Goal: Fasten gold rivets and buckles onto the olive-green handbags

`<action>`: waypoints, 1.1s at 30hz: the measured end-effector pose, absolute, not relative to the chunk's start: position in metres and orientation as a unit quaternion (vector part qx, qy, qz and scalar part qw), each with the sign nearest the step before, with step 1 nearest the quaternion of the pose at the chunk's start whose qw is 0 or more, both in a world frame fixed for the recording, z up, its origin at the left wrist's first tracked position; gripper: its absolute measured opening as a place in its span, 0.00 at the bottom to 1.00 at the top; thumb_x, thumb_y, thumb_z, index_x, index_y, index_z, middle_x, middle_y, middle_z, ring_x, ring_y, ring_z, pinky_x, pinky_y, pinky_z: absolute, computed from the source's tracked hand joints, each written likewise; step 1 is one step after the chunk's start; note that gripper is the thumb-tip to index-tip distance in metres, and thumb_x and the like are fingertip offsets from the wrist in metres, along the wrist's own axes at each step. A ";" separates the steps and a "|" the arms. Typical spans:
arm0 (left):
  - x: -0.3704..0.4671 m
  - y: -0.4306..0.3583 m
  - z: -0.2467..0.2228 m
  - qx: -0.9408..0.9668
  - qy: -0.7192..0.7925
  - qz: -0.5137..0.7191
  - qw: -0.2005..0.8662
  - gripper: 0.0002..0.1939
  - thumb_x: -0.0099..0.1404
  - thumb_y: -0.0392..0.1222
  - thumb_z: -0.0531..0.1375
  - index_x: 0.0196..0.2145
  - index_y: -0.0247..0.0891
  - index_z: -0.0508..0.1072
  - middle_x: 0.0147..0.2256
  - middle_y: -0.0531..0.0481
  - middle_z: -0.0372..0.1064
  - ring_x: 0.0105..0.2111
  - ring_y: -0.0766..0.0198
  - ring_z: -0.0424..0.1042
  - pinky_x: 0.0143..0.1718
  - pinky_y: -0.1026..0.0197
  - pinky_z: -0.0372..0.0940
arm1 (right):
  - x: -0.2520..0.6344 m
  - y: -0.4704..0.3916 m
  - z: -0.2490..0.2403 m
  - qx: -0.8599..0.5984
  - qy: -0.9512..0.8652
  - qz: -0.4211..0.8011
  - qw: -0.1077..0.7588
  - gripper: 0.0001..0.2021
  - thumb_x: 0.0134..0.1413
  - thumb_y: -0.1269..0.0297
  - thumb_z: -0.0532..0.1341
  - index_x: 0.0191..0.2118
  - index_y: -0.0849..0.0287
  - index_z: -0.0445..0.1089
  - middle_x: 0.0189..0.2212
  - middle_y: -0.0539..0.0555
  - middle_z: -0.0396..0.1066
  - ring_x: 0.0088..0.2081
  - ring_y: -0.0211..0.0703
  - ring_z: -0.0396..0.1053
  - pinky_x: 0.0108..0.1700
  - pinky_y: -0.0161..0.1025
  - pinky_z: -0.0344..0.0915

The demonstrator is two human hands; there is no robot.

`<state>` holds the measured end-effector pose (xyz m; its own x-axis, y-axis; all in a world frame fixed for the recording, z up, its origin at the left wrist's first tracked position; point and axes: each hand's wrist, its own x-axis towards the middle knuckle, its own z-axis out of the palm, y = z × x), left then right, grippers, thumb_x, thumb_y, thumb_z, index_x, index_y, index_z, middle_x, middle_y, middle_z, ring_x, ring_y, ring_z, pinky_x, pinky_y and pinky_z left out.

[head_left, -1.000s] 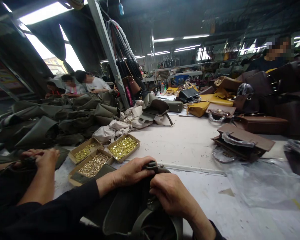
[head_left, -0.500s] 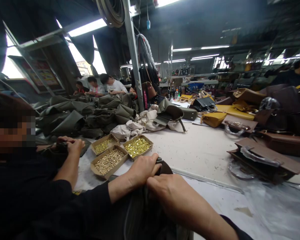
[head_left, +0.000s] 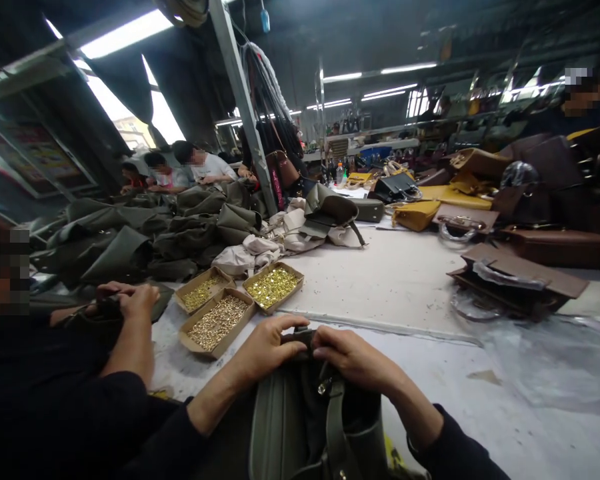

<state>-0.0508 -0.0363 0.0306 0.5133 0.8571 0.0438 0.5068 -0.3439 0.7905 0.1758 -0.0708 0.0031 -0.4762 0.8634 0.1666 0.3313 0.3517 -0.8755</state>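
Note:
A dark olive handbag point(head_left: 280, 427) stands in front of me, with a strap point(head_left: 336, 420) and a small metal fitting hanging at its near side. My left hand point(head_left: 267, 347) pinches the bag's far upper edge between thumb and fingers. Close beside it, my right hand point(head_left: 347, 353) has its fingers curled round the same edge. What lies between the fingertips is mostly hidden. Just beyond my left hand are a cardboard tray of small copper-gold metal pieces point(head_left: 217, 323) and a tray of brighter gold pieces point(head_left: 274, 287).
A third tray point(head_left: 200, 293) sits behind those. At left, a co-worker's hand point(head_left: 135, 300) handles dark material. Olive bag pieces point(head_left: 115, 233) are heaped at the back left. Brown handbags point(head_left: 525, 280) and clear plastic point(head_left: 540, 360) lie at right. A metal post point(head_left: 243, 100) rises behind.
My hands have drawn level along the bag's edge, the right one turning and moving up. More of the bag and its strap now shows. The view has shifted to the right.

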 end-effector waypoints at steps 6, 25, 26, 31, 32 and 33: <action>-0.049 -0.040 0.028 0.844 0.427 0.218 0.240 0.25 0.57 0.30 0.61 0.53 0.40 0.76 0.51 0.45 0.78 0.52 0.53 0.76 0.57 0.52 0.69 | 0.166 -0.057 0.001 -0.400 -0.713 0.451 0.357 0.05 0.59 0.72 0.60 0.32 0.58 0.67 0.27 0.46 0.66 0.31 0.38 0.63 0.35 0.35 0.58; -0.045 -0.031 0.031 0.775 0.499 0.233 0.309 0.18 0.69 0.47 0.57 0.50 0.38 0.79 0.49 0.46 0.79 0.51 0.53 0.76 0.59 0.52 0.68 | 0.170 -0.050 -0.011 -0.341 -0.638 0.531 0.440 0.04 0.59 0.65 0.64 0.34 0.58 0.75 0.30 0.48 0.74 0.33 0.40 0.69 0.39 0.37 0.66; -0.044 -0.029 0.030 0.760 0.510 0.237 0.327 0.19 0.68 0.48 0.58 0.50 0.38 0.80 0.48 0.46 0.80 0.50 0.52 0.77 0.59 0.51 0.68 | 0.168 -0.051 -0.012 -0.343 -0.644 0.518 0.446 0.04 0.59 0.65 0.64 0.34 0.58 0.75 0.29 0.48 0.74 0.33 0.40 0.70 0.39 0.37 0.66; -0.041 -0.025 0.025 0.705 0.525 0.265 0.397 0.20 0.65 0.50 0.60 0.49 0.37 0.80 0.46 0.46 0.81 0.48 0.50 0.78 0.60 0.49 0.68 | 0.160 -0.054 -0.019 -0.354 -0.709 0.388 0.471 0.02 0.60 0.67 0.67 0.35 0.55 0.77 0.33 0.49 0.73 0.36 0.41 0.71 0.41 0.37 0.66; -0.041 -0.025 0.025 0.697 0.526 0.271 0.405 0.20 0.65 0.50 0.61 0.49 0.36 0.80 0.46 0.46 0.81 0.48 0.50 0.78 0.60 0.48 0.68 | 0.159 -0.055 -0.021 -0.356 -0.716 0.368 0.476 0.02 0.60 0.68 0.67 0.35 0.55 0.78 0.34 0.49 0.72 0.37 0.41 0.71 0.41 0.37 0.66; -0.040 -0.026 0.025 0.691 0.528 0.276 0.411 0.20 0.64 0.50 0.61 0.49 0.36 0.81 0.46 0.46 0.81 0.48 0.50 0.78 0.60 0.48 0.68 | 0.157 -0.056 -0.021 -0.358 -0.717 0.353 0.482 0.03 0.59 0.69 0.68 0.35 0.54 0.78 0.34 0.49 0.71 0.37 0.41 0.71 0.41 0.37 0.66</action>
